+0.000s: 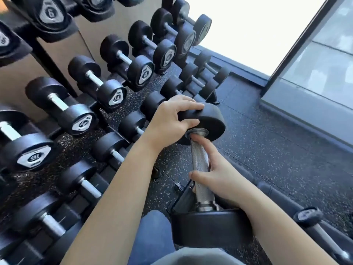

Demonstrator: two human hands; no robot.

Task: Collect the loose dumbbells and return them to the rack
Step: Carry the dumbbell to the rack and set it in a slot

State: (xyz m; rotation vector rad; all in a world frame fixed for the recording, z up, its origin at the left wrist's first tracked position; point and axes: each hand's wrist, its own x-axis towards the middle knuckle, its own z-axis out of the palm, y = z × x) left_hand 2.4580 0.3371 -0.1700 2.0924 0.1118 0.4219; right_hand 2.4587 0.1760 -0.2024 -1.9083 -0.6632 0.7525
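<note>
Close over the knee, the dumbbell (200, 165) is held beside the mostly filled rack (45, 58), not yet slotted. The left hand (172, 121) grips its far head and the right hand (219, 180) wraps its handle. A second dumbbell (307, 216) seemingly waits on the floor.

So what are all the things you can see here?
held dumbbell: one, black heads and silver handle, centre, tilted up off the floor
racked dumbbells: more than ten, black with silver handles, on the shelves at left
other loose dumbbell: one, black, blurry, lower right
rack: one, black, along the left side
floor: one, dark with pale speckles, below everything
window: one, bright white, top right
trouser leg: one, blue, bottom centre
left hand: one, grips the held dumbbell's far head
right hand: one, holds its handle
</note>
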